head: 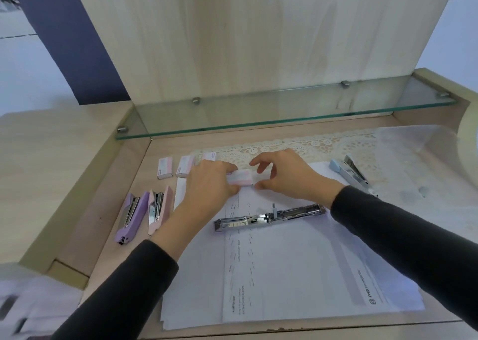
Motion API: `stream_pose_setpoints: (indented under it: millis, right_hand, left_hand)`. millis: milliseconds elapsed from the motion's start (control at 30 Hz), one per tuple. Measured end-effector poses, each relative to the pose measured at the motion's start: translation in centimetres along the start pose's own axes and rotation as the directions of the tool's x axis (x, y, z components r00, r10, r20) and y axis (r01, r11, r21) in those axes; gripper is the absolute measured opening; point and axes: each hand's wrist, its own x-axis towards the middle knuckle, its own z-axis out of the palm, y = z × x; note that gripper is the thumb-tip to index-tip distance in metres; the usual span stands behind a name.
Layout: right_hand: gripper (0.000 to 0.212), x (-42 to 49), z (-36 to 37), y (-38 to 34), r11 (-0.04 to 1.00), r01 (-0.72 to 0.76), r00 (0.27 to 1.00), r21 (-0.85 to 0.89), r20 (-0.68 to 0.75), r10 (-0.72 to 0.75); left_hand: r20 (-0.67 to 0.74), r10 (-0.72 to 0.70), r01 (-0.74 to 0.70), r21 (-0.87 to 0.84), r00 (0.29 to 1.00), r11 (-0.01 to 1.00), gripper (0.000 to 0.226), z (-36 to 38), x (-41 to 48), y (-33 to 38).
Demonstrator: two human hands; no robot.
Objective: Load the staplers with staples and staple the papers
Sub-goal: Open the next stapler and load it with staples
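Hands (207, 184) (287, 177) pinching staple box (239, 177), over papers (284, 267)

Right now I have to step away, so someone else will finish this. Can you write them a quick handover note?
Left hand grips a staple box; right hand pinches its end, apparently opening it.
An opened stapler lies flat on the papers, not visibly loaded.
Purple stapler and pink stapler lie left, blue stapler right, all open.
Spare boxes lie behind them.
Left: load staples, staple papers.
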Motion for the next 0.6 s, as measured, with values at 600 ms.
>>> stream_pose_setpoints:
  millis: [600]
  right_hand:
    - [0.026,0.4,1.2,-0.2,0.991,0.007,1.0,0.132,-0.015,-0.005]
  left_hand:
    - [0.026,0.016,-0.014,-0.091,1.0,0.996,0.044,0.2,-0.4,-2.0]
